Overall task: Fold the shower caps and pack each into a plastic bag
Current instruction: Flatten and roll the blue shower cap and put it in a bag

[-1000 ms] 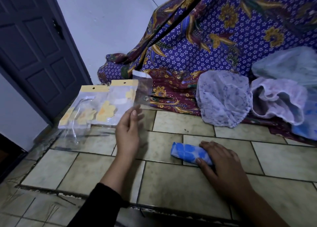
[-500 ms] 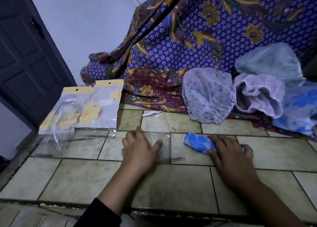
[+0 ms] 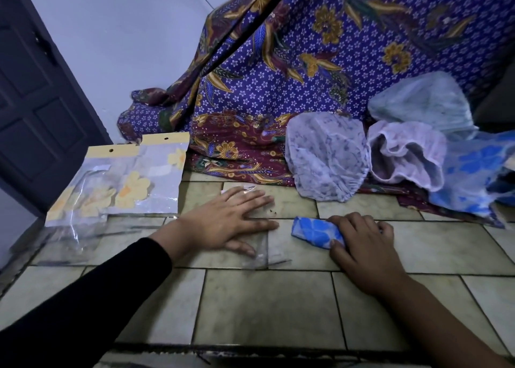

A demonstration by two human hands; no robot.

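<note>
Shower cap (image 3: pixel 313 231) rolled tight (blue floral), right hand (image 3: pixel 365 252) gripping it, left hand (image 3: pixel 223 223) fingers spread, apparently on bag (image 3: pixel 260 246)

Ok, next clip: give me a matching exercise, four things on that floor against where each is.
1 folded blue floral shower cap
2 flat clear plastic bag
3 yellow-topped flower-print packets
4 speckled lilac shower cap

A under the left hand
B by the dark door
C against the purple batik cloth
D gripped by the right hand

Pairs: 1-D, 2-A, 3-B, 4-C
</note>
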